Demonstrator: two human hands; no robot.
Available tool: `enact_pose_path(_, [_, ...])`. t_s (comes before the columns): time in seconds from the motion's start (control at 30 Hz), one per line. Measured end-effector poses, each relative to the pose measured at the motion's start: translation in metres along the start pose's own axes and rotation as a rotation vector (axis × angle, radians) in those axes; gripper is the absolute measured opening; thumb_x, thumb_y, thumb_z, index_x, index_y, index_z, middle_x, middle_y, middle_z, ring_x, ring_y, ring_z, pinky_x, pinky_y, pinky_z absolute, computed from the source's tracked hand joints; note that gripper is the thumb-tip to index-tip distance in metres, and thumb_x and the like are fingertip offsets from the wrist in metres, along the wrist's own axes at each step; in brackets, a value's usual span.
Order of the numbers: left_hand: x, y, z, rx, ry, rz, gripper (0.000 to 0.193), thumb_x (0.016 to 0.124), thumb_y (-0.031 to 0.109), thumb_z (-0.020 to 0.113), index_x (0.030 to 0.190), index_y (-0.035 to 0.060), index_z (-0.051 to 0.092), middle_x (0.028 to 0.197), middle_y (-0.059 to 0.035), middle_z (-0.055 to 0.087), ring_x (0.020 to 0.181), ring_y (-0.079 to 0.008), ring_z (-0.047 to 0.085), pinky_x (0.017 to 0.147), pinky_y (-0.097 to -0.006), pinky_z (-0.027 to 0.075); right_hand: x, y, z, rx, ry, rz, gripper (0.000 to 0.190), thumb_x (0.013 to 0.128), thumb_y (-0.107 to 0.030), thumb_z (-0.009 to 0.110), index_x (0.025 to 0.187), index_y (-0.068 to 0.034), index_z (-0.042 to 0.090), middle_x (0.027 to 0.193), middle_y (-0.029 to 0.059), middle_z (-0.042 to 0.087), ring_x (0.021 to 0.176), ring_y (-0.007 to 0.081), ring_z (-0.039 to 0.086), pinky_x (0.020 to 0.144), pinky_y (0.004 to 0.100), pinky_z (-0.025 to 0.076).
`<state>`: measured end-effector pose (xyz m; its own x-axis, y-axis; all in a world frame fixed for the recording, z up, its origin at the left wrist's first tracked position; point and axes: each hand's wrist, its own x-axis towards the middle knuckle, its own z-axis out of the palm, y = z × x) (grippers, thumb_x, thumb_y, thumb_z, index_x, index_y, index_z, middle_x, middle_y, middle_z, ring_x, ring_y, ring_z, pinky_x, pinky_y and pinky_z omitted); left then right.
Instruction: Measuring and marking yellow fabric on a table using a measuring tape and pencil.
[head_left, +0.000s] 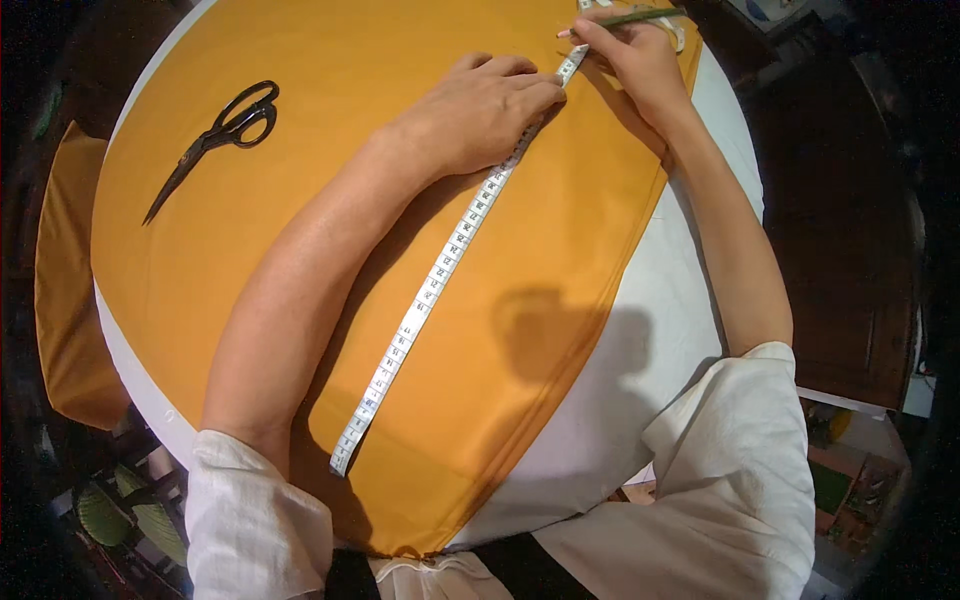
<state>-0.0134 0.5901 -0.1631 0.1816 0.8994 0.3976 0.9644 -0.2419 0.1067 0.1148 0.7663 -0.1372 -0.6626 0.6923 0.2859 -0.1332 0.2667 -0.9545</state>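
A white measuring tape (450, 251) with printed numbers runs diagonally across the orange-yellow fabric (375, 45). My left hand (499, 105) lies palm down over the tape's upper part, fingers bent and pressing it to the cloth. At the top right, my right hand (634, 56) grips a slim green pencil (649, 15), its pinkish tip pointing left above the tape. More tape shows beyond this hand, curling near the cloth's edge. Black-handled fabric scissors (225, 139) rest on the cloth at the left, blades closed and pointing down-left.
Under the fabric is a table with a white cover (720, 150). Part of the orange cloth (75, 300) hangs past its left edge. Green leaves (135, 510) show at the lower left, and a dark wooden surface (832, 225) stands at the right.
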Motion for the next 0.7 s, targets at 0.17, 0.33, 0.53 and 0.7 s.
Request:
enact_pose_path(0.17, [-0.003,-0.002,0.000,-0.006,0.033,0.027,0.029,0.104,0.028,0.052,0.127,0.0148,0.062,0.132,-0.0040,0.067,0.131,-0.0241,0.056,0.109,-0.0434,0.040,0.010,0.007,-0.007,-0.126,-0.148,-0.058,0.014,0.097,-0.012,0.065,0.090,0.000,0.066,0.078,0.0084,0.067,0.068,0.0161,0.062,0.064,0.0250,0.050])
enact_pose_path(0.33, [-0.006,-0.003,0.000,-0.034,0.102,0.031,0.024,0.103,0.028,0.052,0.120,0.0156,0.064,0.124,-0.0039,0.070,0.128,-0.0234,0.058,0.105,-0.0432,0.041,0.006,0.016,-0.005,-0.133,-0.146,-0.037,0.016,0.097,-0.012,0.064,0.086,-0.001,0.065,0.077,0.0081,0.067,0.068,0.0161,0.062,0.064,0.0251,0.051])
enact_pose_path(0.53, [-0.008,-0.004,0.002,-0.005,0.072,0.022,0.026,0.103,0.028,0.053,0.124,0.0157,0.062,0.128,-0.0047,0.068,0.129,-0.0245,0.058,0.107,-0.0435,0.041,0.003,0.019,-0.001,-0.194,-0.180,-0.074,0.016,0.096,-0.012,0.063,0.084,0.000,0.064,0.075,0.0081,0.067,0.066,0.0161,0.061,0.063,0.0255,0.051])
enact_pose_path(0.7, [-0.008,-0.002,0.005,-0.019,0.140,0.029,0.019,0.101,0.028,0.055,0.114,0.0173,0.064,0.119,-0.0022,0.071,0.127,-0.0228,0.060,0.105,-0.0442,0.042,0.002,0.017,0.001,-0.221,-0.163,-0.082,0.016,0.096,-0.012,0.063,0.085,0.000,0.064,0.075,0.0080,0.066,0.066,0.0165,0.061,0.063,0.0264,0.051])
